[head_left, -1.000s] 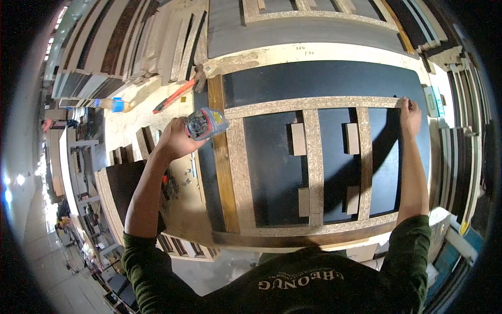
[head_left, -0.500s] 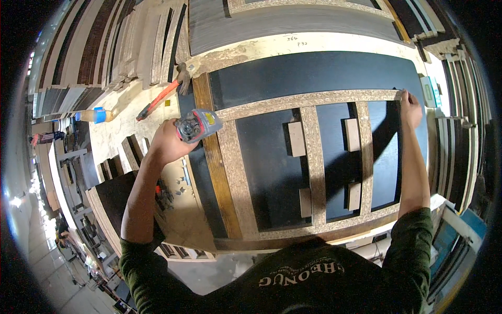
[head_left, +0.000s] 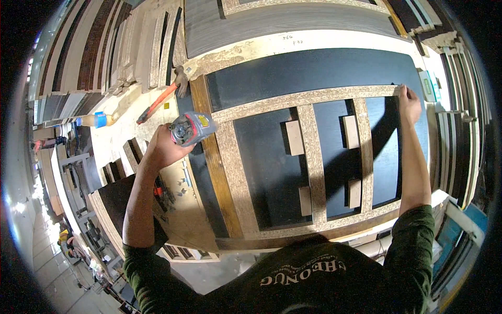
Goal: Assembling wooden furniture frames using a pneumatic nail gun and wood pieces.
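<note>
In my left hand (head_left: 166, 149) is a grey-and-red power tool (head_left: 188, 130) with a yellow label; its exact kind does not show. It is held above the left end of a chipboard frame, near a brown wooden strip (head_left: 213, 162). My right hand (head_left: 410, 107) has its fingers closed at the right end of the frame's far chipboard strip (head_left: 308, 98). The frame lies on a black panel (head_left: 314, 70), with crosspieces between its long strips. Small pale blocks (head_left: 294, 137) sit beside the crosspieces.
A hammer (head_left: 162, 99) with an orange handle lies to the left, near a bottle with a blue label (head_left: 97, 120). Stacked boards (head_left: 89, 47) stand at the far left, more board stacks (head_left: 455, 152) at the right. A grey panel (head_left: 298, 23) lies beyond the black one.
My left hand and the power tool have shifted slightly left and the tool has tilted. My right hand stays at the strip's end. The whole view has moved a little.
</note>
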The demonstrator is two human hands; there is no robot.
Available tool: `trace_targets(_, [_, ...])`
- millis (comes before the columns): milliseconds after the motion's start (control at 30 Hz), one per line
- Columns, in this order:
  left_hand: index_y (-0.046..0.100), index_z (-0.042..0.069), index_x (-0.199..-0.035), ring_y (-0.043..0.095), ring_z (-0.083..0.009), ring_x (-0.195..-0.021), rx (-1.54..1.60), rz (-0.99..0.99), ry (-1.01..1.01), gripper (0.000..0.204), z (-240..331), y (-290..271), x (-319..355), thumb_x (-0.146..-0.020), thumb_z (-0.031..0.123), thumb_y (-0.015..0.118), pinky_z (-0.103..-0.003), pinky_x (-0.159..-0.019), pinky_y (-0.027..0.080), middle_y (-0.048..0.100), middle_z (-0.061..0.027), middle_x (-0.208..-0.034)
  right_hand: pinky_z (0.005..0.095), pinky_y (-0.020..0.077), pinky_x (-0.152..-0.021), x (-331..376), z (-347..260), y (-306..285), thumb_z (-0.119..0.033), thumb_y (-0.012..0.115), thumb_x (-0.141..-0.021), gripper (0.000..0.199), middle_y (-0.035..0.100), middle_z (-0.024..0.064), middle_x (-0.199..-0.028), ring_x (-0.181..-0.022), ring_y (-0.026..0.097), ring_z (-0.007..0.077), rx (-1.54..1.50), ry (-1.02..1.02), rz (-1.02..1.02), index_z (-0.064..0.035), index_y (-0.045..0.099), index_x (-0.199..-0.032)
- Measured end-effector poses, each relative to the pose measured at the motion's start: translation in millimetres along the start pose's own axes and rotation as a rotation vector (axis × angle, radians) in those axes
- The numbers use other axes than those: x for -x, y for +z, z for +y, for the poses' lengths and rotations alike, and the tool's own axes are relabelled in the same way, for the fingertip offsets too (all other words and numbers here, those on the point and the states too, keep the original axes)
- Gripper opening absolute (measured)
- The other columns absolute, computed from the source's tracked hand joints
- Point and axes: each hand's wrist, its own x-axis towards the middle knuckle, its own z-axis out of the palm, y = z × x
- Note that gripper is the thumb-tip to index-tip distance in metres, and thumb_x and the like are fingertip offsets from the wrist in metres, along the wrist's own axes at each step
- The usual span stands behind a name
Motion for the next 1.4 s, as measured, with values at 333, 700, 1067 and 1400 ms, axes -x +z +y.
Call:
trace_targets(333, [0.064,-0.002,-0.087,0.069,-0.0224,-0.078,-0.050,0.003,-0.033,0.029,21.6,-5.5,6.4,-0.067,0.016,0.075,-0.034,-0.070,0.052,0.069,-0.0153,-0.080,0.0475,0.0247,-0.107,76.0,-66.5,7.6,-0.042,0.067,-0.079,0.036,0.062,0.0059,-0.108,-0.112,0.053,0.0250,-0.103,-0.820,-0.190,-0.0150,0.069,-0.103])
trace_targets(700, [0.063,-0.002,-0.086,0.068,-0.0251,-0.078,-0.094,-0.015,-0.131,0.035,9.5,1.7,-2.5,-0.065,0.021,0.077,-0.035,-0.069,0.052,0.068,-0.0156,-0.079,0.0461,0.0250,-0.105,79.5,-64.8,14.8,-0.039,0.067,-0.079,0.026,0.062,0.0038,-0.088,-0.095,0.057,0.0227,-0.194,-0.810,-0.109,-0.0149,0.071,-0.086])
trace_targets(1067, [0.063,-0.002,-0.085,0.068,-0.0256,-0.075,-0.176,-0.009,-0.031,0.032,3.1,5.0,-5.3,-0.066,0.020,0.076,-0.036,-0.066,0.052,0.067,-0.0163,-0.077,0.0455,0.0235,-0.106,81.0,-63.4,16.7,-0.043,0.066,-0.077,0.030,0.061,0.0043,-0.087,-0.093,0.057,0.0234,-0.203,-0.769,-0.128,-0.0154,0.072,-0.087])
trace_targets(1400, [0.063,-0.003,-0.083,0.069,-0.0250,-0.072,-0.174,0.040,0.037,0.029,29.9,7.5,-8.4,-0.066,0.018,0.076,-0.034,-0.065,0.053,0.068,-0.0160,-0.074,0.0451,0.0238,-0.106,78.4,-61.1,18.7,-0.044,0.064,-0.078,0.031,0.060,0.0043,-0.084,-0.091,0.057,0.0232,-0.234,-0.794,-0.084,-0.0154,0.072,-0.086])
